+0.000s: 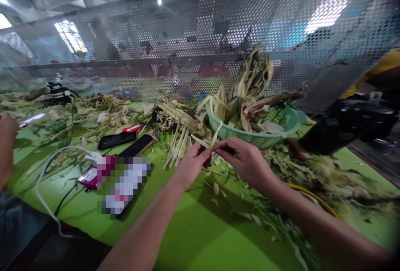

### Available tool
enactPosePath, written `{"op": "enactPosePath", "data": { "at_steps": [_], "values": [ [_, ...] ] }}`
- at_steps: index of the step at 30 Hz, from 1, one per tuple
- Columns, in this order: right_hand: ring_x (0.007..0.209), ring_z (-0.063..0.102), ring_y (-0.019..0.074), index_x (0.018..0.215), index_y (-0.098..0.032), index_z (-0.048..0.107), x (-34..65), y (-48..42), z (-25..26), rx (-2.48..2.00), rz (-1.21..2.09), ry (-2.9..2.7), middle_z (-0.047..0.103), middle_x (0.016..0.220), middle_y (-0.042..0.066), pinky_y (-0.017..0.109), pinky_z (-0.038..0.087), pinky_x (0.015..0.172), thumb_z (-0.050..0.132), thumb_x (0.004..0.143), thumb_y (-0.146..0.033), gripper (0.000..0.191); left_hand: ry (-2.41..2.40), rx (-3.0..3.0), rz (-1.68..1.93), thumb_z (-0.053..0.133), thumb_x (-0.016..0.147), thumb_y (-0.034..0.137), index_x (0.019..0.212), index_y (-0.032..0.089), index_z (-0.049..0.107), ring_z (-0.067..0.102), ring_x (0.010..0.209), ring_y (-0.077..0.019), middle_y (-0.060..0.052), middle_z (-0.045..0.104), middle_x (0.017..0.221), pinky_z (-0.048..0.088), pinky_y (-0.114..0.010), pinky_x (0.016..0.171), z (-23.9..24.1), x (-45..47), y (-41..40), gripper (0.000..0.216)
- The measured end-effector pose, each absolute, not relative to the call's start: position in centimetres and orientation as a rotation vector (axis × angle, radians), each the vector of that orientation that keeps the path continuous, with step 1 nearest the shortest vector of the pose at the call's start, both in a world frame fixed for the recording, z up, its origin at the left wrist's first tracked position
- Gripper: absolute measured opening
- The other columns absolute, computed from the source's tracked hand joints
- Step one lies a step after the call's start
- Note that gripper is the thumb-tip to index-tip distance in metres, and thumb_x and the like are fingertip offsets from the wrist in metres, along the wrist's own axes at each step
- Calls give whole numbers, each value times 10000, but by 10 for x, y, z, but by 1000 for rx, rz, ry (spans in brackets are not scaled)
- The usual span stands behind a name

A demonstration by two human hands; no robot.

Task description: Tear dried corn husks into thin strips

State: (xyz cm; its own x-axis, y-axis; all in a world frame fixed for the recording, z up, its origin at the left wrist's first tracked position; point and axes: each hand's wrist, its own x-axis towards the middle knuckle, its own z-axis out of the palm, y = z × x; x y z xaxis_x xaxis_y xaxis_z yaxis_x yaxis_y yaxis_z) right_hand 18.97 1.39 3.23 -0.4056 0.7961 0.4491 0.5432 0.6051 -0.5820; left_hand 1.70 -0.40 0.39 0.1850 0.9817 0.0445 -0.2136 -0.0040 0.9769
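My left hand (194,163) and my right hand (245,158) meet over the green table, just in front of a green plastic basket (265,139). Both are closed in a fingertip pinch on a pale strip of corn husk (215,138), whose ends stick up above the fingers. The exact hold between the fingertips is partly hidden. Dried corn husks (242,96) pile high out of the basket. Left of my hands, several narrow cut husk strips (178,146) lie side by side on the tabletop.
Phones (136,146), a magenta device (106,170) with a white cable (46,171), and a red cutter (134,128) lie left. Another person's hand (6,144) shows at the left edge. Corn silk (337,179) spreads right. A perforated metal screen (187,25) stands behind.
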Motion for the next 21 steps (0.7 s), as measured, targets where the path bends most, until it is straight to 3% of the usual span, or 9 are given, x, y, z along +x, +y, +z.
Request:
{"op": "enactPosePath", "data": {
  "at_steps": [7, 13, 18, 21],
  "values": [
    [686, 554, 147, 774, -190, 599, 191, 19, 36, -1066, 419, -2101, 613, 746, 0, 245, 398, 640, 577, 889, -273, 143, 819, 1026, 1210, 658, 792, 452, 812, 179, 582, 406, 607, -87, 26, 449, 685, 369, -217, 567, 7, 19, -8, 284],
    [674, 538, 154, 762, -192, 627, 193, 24, 37, -1094, 703, -1961, 613, 705, -6, 259, 402, 635, 611, 857, -381, 212, 760, 938, 1210, 682, 774, 428, 790, 186, 609, 389, 571, -86, 25, 437, 647, 347, -227, 566, 10, 17, -9, 253],
    [699, 579, 178, 821, -202, 679, 195, 26, 34, -1061, 1203, -1763, 655, 737, 12, 293, 449, 673, 647, 809, -498, 298, 803, 1130, 1115, 632, 812, 464, 1024, 216, 663, 434, 657, -121, 3, 509, 729, 349, -246, 608, 9, 17, -9, 327],
    [767, 600, 194, 805, -201, 694, 194, 26, 32, -1005, 1235, -1649, 685, 788, 23, 306, 453, 738, 723, 750, -474, 280, 886, 1264, 1081, 592, 835, 497, 1101, 227, 659, 451, 702, -141, -15, 563, 798, 347, -257, 636, 9, 20, -11, 385]
  ]
}}
